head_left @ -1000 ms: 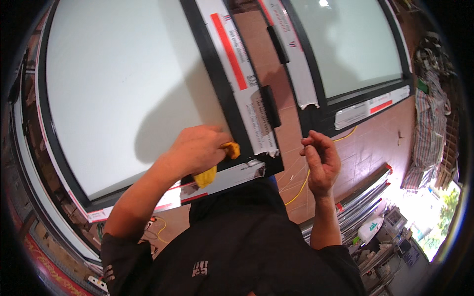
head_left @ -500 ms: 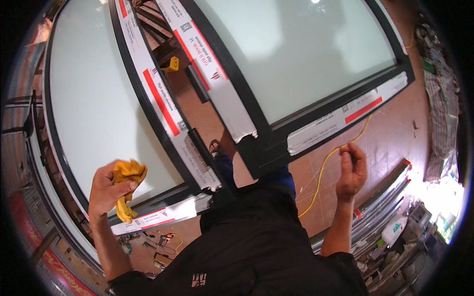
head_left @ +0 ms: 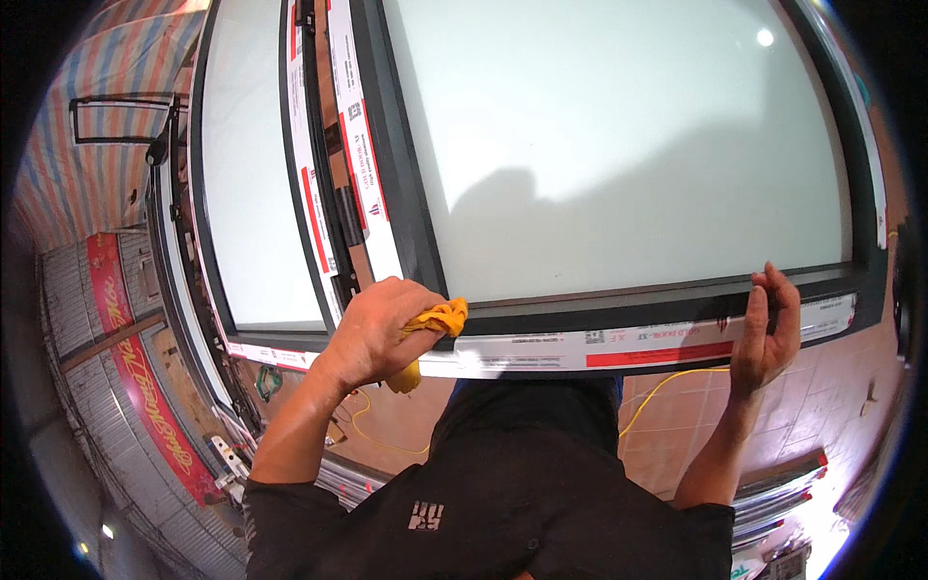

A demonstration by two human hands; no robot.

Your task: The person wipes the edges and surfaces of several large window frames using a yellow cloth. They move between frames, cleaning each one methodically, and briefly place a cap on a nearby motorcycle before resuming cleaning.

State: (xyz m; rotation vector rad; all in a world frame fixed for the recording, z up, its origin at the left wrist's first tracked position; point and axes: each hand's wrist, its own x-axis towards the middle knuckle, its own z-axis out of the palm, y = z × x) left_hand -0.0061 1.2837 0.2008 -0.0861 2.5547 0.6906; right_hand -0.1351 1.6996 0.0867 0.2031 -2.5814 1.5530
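A crumpled yellow cloth (head_left: 443, 317) is bunched in my left hand (head_left: 372, 333), its lower end hanging below the fingers. That hand is closed on it at the near left corner of a large frosted glass panel (head_left: 628, 174), by the dark frame (head_left: 527, 319). My right hand (head_left: 771, 333) is over the near edge toward the panel's right corner. Its fingers are curled with the thumb close to the fingertips; anything between them is too small to make out. Whether this hand touches the frame I cannot tell. White and red protective film (head_left: 619, 350) covers part of the frame.
A second framed glass panel (head_left: 256, 174) lies to the left, past a narrow gap. Beneath runs a yellow cable (head_left: 650, 404) on the tiled floor (head_left: 677, 435). Long metal profiles (head_left: 773, 503) are stacked at lower right. A striped sheet (head_left: 116, 184) hangs at far left.
My left hand has carried the cloth rightward from the left panel to the right panel's corner. My right hand is now over the frame's near edge. The view has shifted with my head.
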